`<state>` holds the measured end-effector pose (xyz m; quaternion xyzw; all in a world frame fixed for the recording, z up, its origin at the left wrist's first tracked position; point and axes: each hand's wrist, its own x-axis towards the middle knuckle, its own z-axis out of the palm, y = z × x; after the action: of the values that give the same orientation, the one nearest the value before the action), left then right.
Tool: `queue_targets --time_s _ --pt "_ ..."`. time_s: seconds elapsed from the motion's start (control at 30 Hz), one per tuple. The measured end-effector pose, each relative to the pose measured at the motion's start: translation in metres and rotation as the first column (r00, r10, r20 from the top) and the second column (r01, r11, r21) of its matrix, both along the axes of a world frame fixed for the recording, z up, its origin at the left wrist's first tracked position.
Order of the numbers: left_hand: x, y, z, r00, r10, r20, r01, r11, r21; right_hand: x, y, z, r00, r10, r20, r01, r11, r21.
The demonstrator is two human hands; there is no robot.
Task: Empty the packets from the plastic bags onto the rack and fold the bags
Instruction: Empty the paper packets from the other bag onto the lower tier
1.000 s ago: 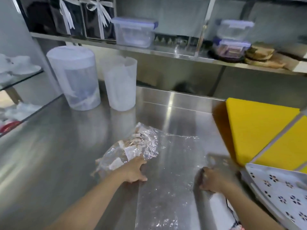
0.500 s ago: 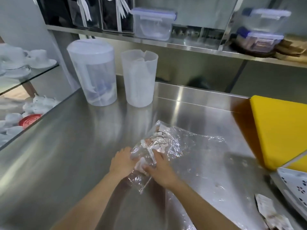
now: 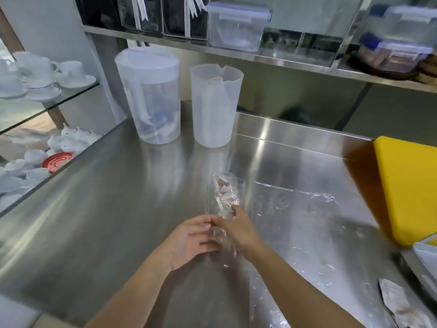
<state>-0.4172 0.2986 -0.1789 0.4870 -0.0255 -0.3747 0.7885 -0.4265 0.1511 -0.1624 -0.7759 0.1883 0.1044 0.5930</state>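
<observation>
Two bare hands meet in the middle of a shiny metal bench (image 3: 94, 209). The left hand (image 3: 189, 240) is half open, palm turned in, and its fingers touch the low end of a clear plastic bag (image 3: 223, 200). The right hand (image 3: 240, 227) is closed around the same bag, pinching it near the middle. The bag stands up from the hands and points to 12 o'clock. Small white and brown packets (image 3: 222, 190) sit inside its top end. The bag is blurry, so I cannot tell how many packets are in it.

A second clear bag (image 3: 295, 221) lies flat on the bench at 3 o'clock from the hands, touching the right arm. One loose packet (image 3: 397, 301) lies on the bench at 4 o'clock, well apart from the hands.

At 12 o'clock, near the back of the bench, stand two see-through jugs. The jug with a lid (image 3: 147, 95) is at 11 o'clock, and the open jug (image 3: 215, 105) is just beside it on the right. A yellow board (image 3: 409, 190) sits at 2 o'clock by the bench's right edge.

A shelf (image 3: 283, 59) runs above the bench. A clear box with a blue lid (image 3: 236, 27) sits on it. White cups and saucers (image 3: 42, 76) rest on a glass shelf at 10 o'clock.
</observation>
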Motion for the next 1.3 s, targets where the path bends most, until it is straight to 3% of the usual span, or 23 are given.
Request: queue_targets --time_s 0.1,0.17,0.2,0.27,0.33,0.4,0.47,0.53,0.6,0.63,0.7,0.73,0.8,0.9,1.07,1.13,1.2,1.27,1.3 --pt "-0.001 -0.009 0.005 0.985 0.174 -0.024 -0.17 0.979 0.112 0.005 -0.012 0.0 0.999 -0.027 0.046 0.029 0.999 -0.031" --pt "-0.002 -0.017 0.004 0.955 0.24 0.172 -0.289 0.88 0.376 0.006 -0.019 0.0 0.994 -0.105 0.02 0.105 0.994 0.004" --pt "-0.003 -0.019 0.001 0.923 0.178 0.342 -0.341 0.79 0.51 0.005 -0.023 0.001 0.988 -0.154 -0.005 0.154 0.986 0.064" --pt "-0.006 -0.021 -0.007 0.79 -0.185 0.584 -0.377 0.605 0.701 0.002 -0.036 0.002 0.964 -0.252 -0.086 0.265 0.94 0.216" --pt "-0.013 -0.019 -0.016 0.665 -0.535 0.521 -0.326 0.42 0.847 -0.005 -0.053 0.003 0.936 -0.3 -0.182 0.342 0.894 0.29" --pt "-0.017 -0.018 -0.027 0.586 -0.716 0.378 -0.302 0.24 0.923 -0.011 -0.069 -0.002 0.921 -0.291 -0.258 0.366 0.872 0.325" --pt "-0.022 -0.018 -0.033 0.558 -0.772 0.304 -0.314 0.143 0.938 -0.018 -0.085 -0.009 0.922 -0.287 -0.261 0.34 0.921 0.189" --pt "-0.028 -0.021 -0.03 0.577 -0.76 0.3 -0.362 0.091 0.928 -0.023 -0.095 -0.012 0.95 -0.209 -0.233 0.197 0.978 -0.073" --pt "-0.033 -0.028 -0.024 0.567 -0.76 0.318 -0.456 0.031 0.889 -0.026 -0.099 -0.009 0.974 -0.141 -0.175 0.074 0.936 -0.344" --pt "-0.034 -0.034 -0.021 0.542 -0.771 0.336 -0.52 0.007 0.854 -0.027 -0.099 -0.008 0.986 -0.132 -0.097 0.065 0.859 -0.508" --pt "-0.033 -0.044 -0.025 0.488 -0.762 0.425 -0.617 0.043 0.786 -0.027 -0.089 -0.001 0.993 -0.03 0.114 0.103 0.687 -0.719" --pt "-0.032 -0.047 -0.029 0.466 -0.757 0.457 -0.621 0.088 0.779 -0.027 -0.08 0.003 0.979 0.06 0.193 0.104 0.67 -0.735" --pt "-0.032 -0.048 -0.038 0.404 -0.774 0.488 -0.617 0.164 0.77 -0.03 -0.059 0.0 0.958 0.257 0.124 -0.075 0.647 -0.759" --pt "-0.032 -0.039 -0.054 0.391 -0.802 0.451 -0.553 0.187 0.812 -0.043 -0.038 -0.028 0.886 0.426 -0.185 -0.402 0.507 -0.762" --pt "-0.03 -0.029 -0.055 0.431 -0.82 0.376 -0.509 0.124 0.852 -0.048 -0.046 -0.045 0.916 0.369 -0.155 -0.317 0.432 -0.844" --pt "-0.031 -0.028 -0.054 0.437 -0.824 0.362 -0.478 0.128 0.869 -0.045 -0.055 -0.036 0.942 0.325 -0.079 -0.239 0.49 -0.838" --pt "-0.031 -0.025 -0.052 0.43 -0.815 0.389 -0.486 0.155 0.86 -0.04 -0.068 -0.025 0.985 0.146 0.096 -0.036 0.711 -0.702" --pt "-0.029 -0.021 -0.055 0.379 -0.801 0.464 -0.565 0.196 0.801 -0.033 -0.088 -0.018 0.965 -0.19 0.178 0.247 0.887 -0.39" --pt "-0.028 -0.021 -0.055 0.366 -0.79 0.491 -0.593 0.209 0.778 -0.03 -0.098 -0.016 0.927 -0.345 0.148 0.369 0.909 -0.196"
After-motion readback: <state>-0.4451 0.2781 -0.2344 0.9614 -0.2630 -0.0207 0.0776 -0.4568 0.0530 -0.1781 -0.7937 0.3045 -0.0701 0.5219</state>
